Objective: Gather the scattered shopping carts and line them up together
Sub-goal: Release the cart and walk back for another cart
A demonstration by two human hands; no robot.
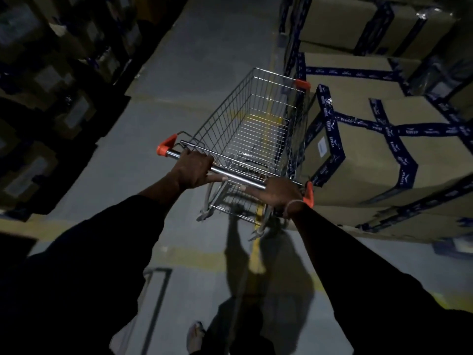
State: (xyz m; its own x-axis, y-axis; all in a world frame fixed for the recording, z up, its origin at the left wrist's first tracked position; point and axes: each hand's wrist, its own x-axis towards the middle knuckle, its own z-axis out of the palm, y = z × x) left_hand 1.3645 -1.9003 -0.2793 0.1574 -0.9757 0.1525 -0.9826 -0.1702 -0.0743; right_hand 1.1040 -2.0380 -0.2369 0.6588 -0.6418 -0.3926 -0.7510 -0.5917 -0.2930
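Observation:
An empty wire shopping cart point(258, 124) with orange corner caps stands in a dim warehouse aisle, pointing away from me. Its chrome handle bar point(238, 176) runs across the middle of the view. My left hand point(193, 169) grips the bar near its left orange end, thumb stretched along the bar. My right hand point(280, 192) grips the bar near its right orange end, a band on the wrist. No other cart is in view.
Large taped cardboard boxes point(371, 139) are stacked close against the cart's right side. Dark shelves with boxes point(46, 98) line the left. The grey floor aisle point(204, 52) with a yellow line runs ahead. My foot point(195, 334) shows below.

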